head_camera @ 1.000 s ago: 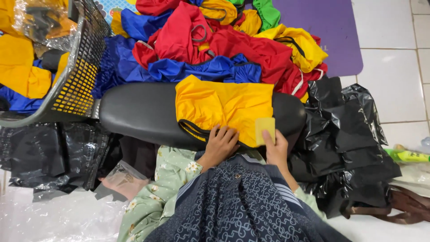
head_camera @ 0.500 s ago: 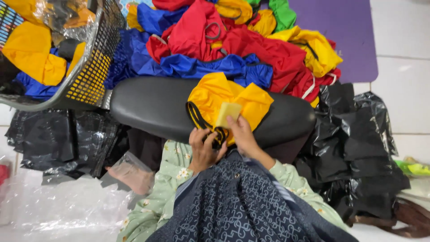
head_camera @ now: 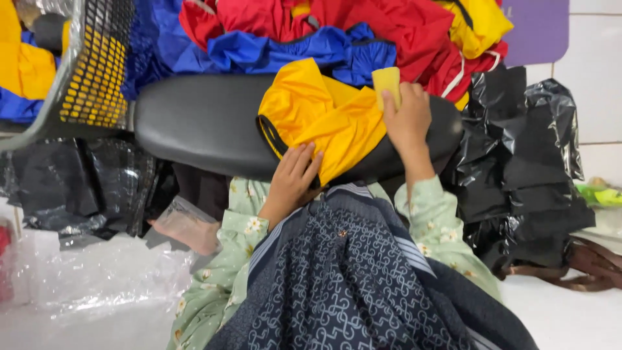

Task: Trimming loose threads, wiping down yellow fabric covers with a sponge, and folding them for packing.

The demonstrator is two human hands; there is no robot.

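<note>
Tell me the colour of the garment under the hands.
Yellow garment with dark trim, seen in the head view.
</note>
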